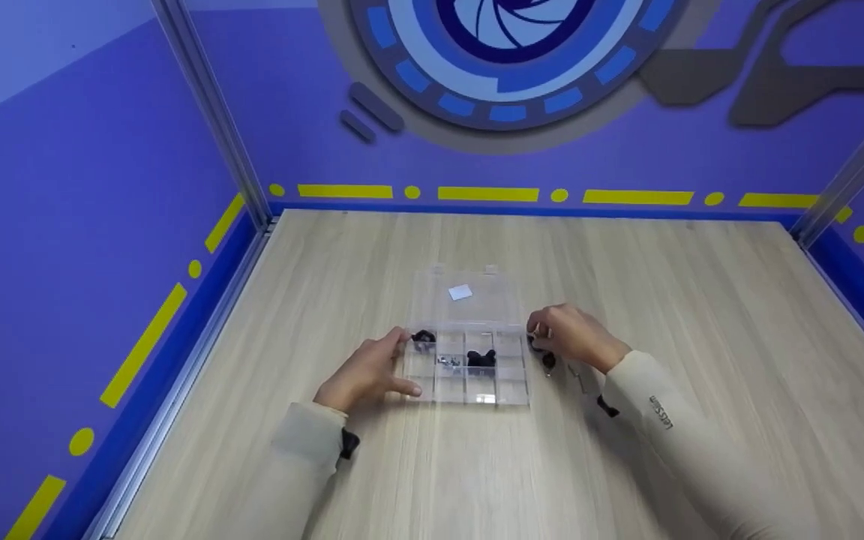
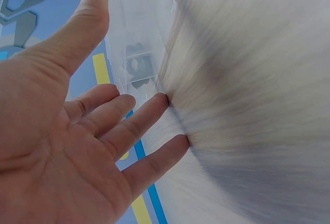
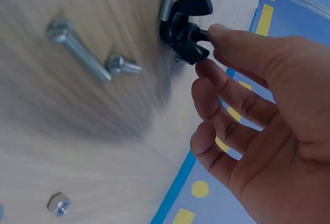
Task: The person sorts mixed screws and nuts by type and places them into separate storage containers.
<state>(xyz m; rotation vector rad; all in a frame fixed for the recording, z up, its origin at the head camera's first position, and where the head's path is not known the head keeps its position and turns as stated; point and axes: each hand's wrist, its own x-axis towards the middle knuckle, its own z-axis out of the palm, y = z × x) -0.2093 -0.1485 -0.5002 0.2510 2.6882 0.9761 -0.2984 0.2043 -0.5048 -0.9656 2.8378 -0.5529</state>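
A clear compartment box (image 1: 450, 388) sits on the table, its lid (image 1: 432, 300) laid back. Black wing-shaped pieces (image 1: 481, 359) fill a middle compartment, and more black pieces (image 1: 424, 337) are at the back left. Small silver parts (image 1: 448, 361) occupy a compartment between them. My left hand (image 1: 368, 371) spreads its straight fingers along the box's left side, the thumb by the front left corner. Just beyond the right side, my right hand (image 1: 576, 336) pinches a black wing nut (image 3: 192, 6) between thumb and index finger, low over the table. Bolts (image 3: 82, 54) lie beside it.
A hex nut (image 3: 59, 204) and a short bolt (image 3: 122, 65) lie loose on the wooden table (image 1: 664, 300). A white label (image 1: 460, 292) is on the lid. Blue-purple panels (image 1: 499, 169) enclose the table at the back and sides.
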